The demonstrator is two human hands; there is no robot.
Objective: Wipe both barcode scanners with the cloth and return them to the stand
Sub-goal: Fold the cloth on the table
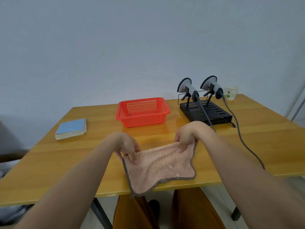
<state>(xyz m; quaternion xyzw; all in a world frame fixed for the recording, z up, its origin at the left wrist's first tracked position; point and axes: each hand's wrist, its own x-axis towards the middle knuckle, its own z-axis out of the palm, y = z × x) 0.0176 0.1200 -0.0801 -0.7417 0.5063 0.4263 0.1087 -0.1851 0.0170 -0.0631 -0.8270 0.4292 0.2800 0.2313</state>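
A pink cloth with a dark stitched border hangs spread over the table's near edge. My left hand pinches its upper left corner and my right hand pinches its upper right corner. Two grey barcode scanners sit on the black stand at the back right: the left scanner and the right scanner. Both rest on upright holders, heads up. Their grey cables trail across the table toward the right front.
A red plastic basket stands behind the cloth at the table's middle. A blue-covered stack of booklets lies at the left. A paper cup sits at the back right corner. The wooden table ends just under the cloth.
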